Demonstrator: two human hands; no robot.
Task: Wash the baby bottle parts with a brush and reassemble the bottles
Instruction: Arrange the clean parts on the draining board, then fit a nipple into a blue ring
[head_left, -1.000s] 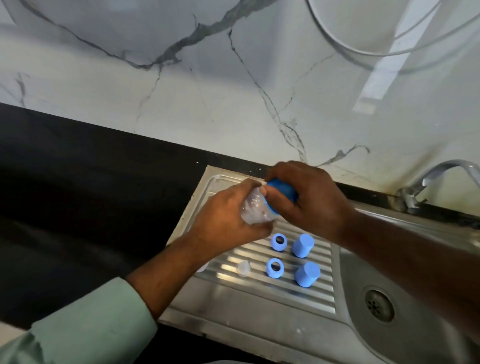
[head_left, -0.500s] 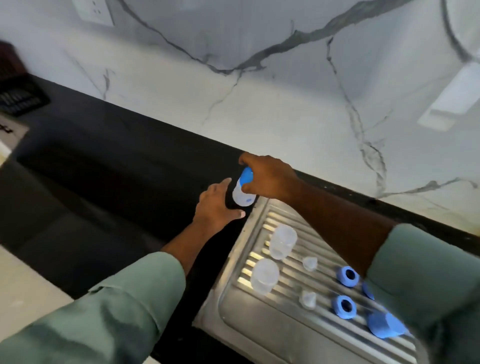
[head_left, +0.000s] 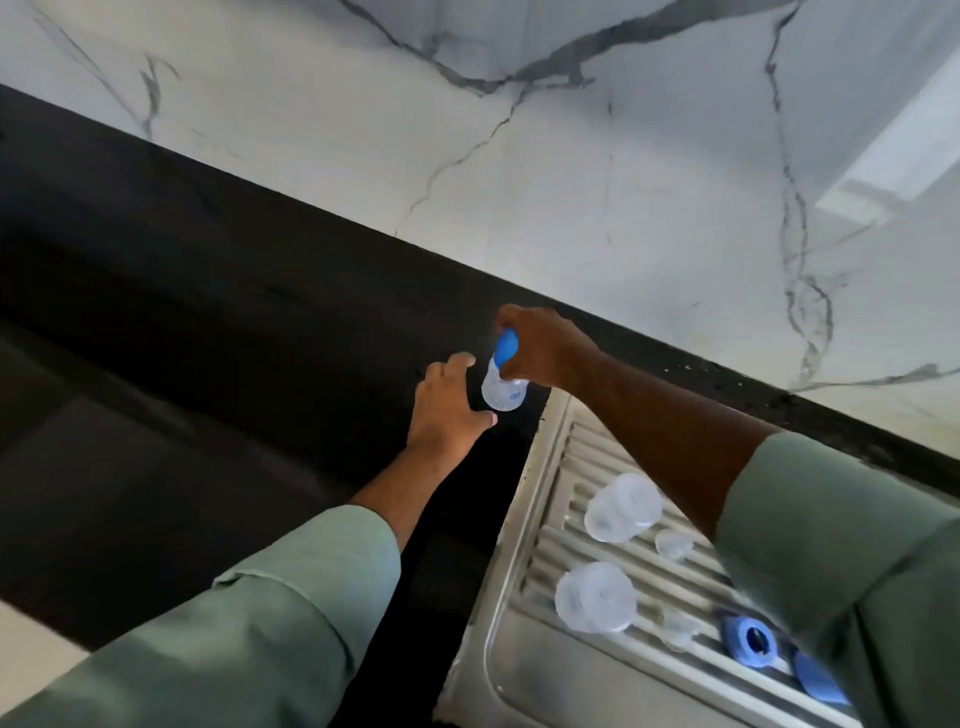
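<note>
An assembled baby bottle (head_left: 503, 387), clear with a blue cap, stands on the black counter (head_left: 218, 332) just left of the steel drainboard (head_left: 524, 670). My right hand (head_left: 545, 345) grips its blue cap from above. My left hand (head_left: 447, 405) is beside the bottle's left side, fingers relaxed, thumb near its base. Two clear bottle bodies (head_left: 621, 506) (head_left: 595, 597) lie on the drainboard. Two clear nipples (head_left: 672, 543) (head_left: 678, 631) lie next to them. A blue ring (head_left: 750, 642) and a blue cap (head_left: 821, 680) sit at the lower right.
A marble wall (head_left: 571, 171) rises behind the counter. The counter stretches dark to the left. My right sleeve (head_left: 841, 561) covers part of the drainboard.
A second ago both hands held the bottle over the drainboard. It now stands on the counter to the left. My left hand has let go of it; the right stays on the cap.
</note>
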